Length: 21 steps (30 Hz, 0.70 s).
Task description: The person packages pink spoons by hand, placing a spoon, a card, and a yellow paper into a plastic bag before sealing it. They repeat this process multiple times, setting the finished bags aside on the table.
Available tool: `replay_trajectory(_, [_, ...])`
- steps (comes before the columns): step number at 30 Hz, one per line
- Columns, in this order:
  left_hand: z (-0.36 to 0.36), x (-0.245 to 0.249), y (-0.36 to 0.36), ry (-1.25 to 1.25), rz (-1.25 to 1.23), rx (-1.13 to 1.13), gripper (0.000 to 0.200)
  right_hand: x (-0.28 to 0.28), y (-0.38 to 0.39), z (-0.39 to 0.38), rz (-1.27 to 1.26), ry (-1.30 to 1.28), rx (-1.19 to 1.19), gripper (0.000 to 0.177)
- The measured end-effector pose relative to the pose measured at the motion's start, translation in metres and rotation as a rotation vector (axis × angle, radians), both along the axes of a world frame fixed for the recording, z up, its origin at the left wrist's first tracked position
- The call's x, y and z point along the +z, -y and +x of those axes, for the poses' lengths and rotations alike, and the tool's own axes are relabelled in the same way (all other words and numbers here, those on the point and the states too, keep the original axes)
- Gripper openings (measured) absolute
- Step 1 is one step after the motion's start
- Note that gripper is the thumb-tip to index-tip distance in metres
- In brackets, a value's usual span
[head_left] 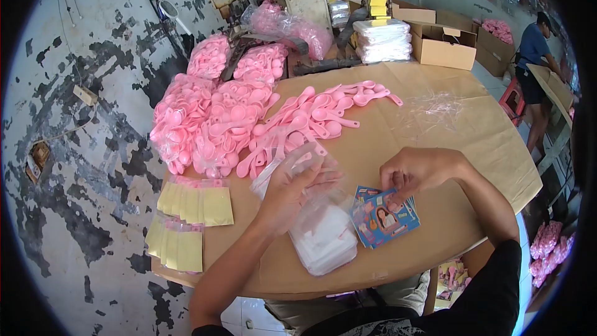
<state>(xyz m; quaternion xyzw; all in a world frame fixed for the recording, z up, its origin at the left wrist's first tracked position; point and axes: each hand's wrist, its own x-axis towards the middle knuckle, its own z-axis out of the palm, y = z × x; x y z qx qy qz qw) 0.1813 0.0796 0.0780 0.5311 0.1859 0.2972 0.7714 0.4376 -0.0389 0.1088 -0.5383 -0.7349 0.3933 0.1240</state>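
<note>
My left hand [298, 188] holds a thin clear plastic bag [317, 160], which is hard to see against the spoons behind it. Below it lies a stack of clear plastic bags [326, 242]. My right hand [423, 171] is closed, its fingertips pinching the upper edge of a blue printed card [393, 219] on a small fanned pile of such cards. Beyond my left hand, loose pink plastic spoons [311, 115] spread across the brown-covered table [460, 155].
Bagged pink spoons [205, 118] are heaped at the left. Filled packets with yellowish cards [196, 202] lie in rows near the left edge. Plastic packs [382, 40] and a cardboard box [444, 43] stand behind the table. A person [535, 56] works at the far right.
</note>
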Motion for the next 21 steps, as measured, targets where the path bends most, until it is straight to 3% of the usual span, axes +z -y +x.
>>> replay_trajectory(2, [0.002, -0.007, -0.003, -0.014, 0.009, -0.015, 0.033, 0.007, -0.006, 0.0, -0.098, 0.051, -0.089, 0.032])
replay_trajectory(5, [0.001, -0.007, -0.003, 0.059, -0.15, -0.034, 0.035, 0.005, -0.005, -0.002, -0.009, 0.077, -0.111, 0.029])
replay_trajectory(8, [0.003, -0.007, 0.001, 0.031, 0.017, 0.029, 0.034, -0.007, -0.008, -0.001, 0.192, -0.03, -0.135, 0.027])
replay_trajectory(11, [0.004, -0.012, 0.0, 0.051, 0.001, 0.074, 0.034, -0.022, -0.014, -0.009, 0.28, -0.333, -0.354, 0.022])
replay_trajectory(21, [0.002, -0.01, 0.003, 0.094, -0.004, 0.211, 0.043, -0.018, -0.011, -0.033, 0.416, -0.254, -0.408, 0.018])
